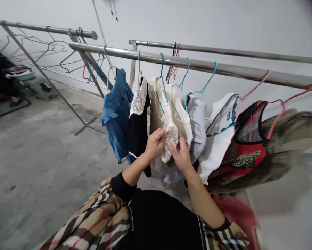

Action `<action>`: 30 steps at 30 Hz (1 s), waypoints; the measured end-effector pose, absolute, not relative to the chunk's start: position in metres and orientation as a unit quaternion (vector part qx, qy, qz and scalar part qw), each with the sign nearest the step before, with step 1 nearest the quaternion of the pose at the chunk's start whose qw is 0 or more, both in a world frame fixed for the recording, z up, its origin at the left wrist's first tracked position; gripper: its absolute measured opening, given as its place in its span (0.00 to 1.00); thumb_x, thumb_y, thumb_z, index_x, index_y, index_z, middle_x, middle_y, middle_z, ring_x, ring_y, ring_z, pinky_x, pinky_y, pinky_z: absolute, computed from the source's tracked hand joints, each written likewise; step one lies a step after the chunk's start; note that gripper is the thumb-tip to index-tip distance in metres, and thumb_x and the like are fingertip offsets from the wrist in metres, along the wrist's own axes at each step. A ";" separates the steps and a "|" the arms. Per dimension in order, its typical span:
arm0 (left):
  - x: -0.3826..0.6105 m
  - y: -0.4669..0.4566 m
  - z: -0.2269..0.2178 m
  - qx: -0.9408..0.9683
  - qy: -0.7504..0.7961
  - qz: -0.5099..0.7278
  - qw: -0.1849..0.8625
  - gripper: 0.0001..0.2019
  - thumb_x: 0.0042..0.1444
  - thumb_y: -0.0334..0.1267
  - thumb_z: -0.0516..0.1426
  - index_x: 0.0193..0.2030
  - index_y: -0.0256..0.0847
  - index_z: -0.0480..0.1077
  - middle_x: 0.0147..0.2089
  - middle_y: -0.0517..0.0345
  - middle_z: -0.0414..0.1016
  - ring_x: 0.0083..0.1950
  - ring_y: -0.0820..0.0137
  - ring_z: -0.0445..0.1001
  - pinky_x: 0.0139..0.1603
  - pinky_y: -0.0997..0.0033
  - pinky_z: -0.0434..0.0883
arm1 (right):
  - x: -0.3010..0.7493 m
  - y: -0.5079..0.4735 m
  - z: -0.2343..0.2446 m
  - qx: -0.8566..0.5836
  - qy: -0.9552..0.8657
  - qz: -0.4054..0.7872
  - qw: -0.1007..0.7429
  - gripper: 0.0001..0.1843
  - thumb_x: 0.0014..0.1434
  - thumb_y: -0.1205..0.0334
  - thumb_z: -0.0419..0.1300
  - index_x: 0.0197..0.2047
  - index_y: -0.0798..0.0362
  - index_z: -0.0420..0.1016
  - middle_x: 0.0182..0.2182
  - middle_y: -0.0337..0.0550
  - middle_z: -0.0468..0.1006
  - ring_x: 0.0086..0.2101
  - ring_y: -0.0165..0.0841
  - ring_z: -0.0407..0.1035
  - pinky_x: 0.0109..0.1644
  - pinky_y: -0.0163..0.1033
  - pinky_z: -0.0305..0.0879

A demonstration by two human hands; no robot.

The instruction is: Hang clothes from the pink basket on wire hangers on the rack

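Note:
A cream lace garment [171,133] hangs on a blue hanger [163,74] from the metal rail. My left hand [156,143] pinches its lace edge on the left side. On the right side, my right hand [181,152] grips the same lace between thumb and fingers. Directly left hangs a black garment with a white lace collar [139,128], and beyond it a blue garment [116,114]. Just right of the lace piece are another cream top [186,126] and a pale grey garment [199,121].
A white top with blue trim [218,149], a red and black garment [246,152] and an olive one [283,135] hang farther right. The rail [197,64] runs across. Bare hangers [51,45] hang on a second rack. A pink basket [236,211] stands below; a person [2,80] is far left.

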State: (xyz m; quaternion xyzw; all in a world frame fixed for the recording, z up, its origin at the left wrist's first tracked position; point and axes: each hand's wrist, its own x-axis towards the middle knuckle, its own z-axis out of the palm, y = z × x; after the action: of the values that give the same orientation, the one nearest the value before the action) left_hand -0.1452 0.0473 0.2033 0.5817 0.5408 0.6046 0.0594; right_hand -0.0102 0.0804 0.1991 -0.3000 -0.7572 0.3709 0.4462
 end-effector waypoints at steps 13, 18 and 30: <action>-0.186 0.100 0.206 0.533 0.515 0.669 0.053 0.14 0.61 0.47 0.52 0.49 0.42 0.66 0.53 0.48 0.71 0.52 0.64 0.71 0.54 0.62 0.69 | -0.018 0.096 0.218 -0.335 -0.699 0.416 0.474 0.18 0.61 0.54 0.55 0.49 0.54 0.75 0.43 0.46 0.80 0.43 0.38 0.74 0.51 0.45 0.70; -0.202 0.118 0.206 0.641 0.507 0.577 0.008 0.13 0.62 0.49 0.52 0.36 0.42 0.69 0.36 0.52 0.73 0.42 0.65 0.72 0.50 0.61 0.67 | -0.040 0.102 0.247 -0.314 -0.758 0.326 0.470 0.34 0.59 0.48 0.57 0.65 0.55 0.61 0.60 0.56 0.68 0.56 0.43 0.67 0.57 0.48 0.67; -0.262 0.154 0.167 0.694 0.502 0.515 0.018 0.29 0.57 0.66 0.47 0.19 0.43 0.62 0.21 0.61 0.60 0.29 0.68 0.63 0.49 0.61 0.64 | -0.069 0.127 0.271 -0.459 -0.761 0.092 0.450 0.22 0.62 0.49 0.51 0.48 0.54 0.77 0.40 0.54 0.82 0.41 0.44 0.75 0.46 0.47 0.69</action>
State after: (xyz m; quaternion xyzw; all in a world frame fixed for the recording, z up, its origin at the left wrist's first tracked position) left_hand -0.2621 0.1543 0.1668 0.6945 0.5021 0.5150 0.0182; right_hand -0.0687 0.1270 0.2714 -0.4591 -0.7605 0.0922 0.4498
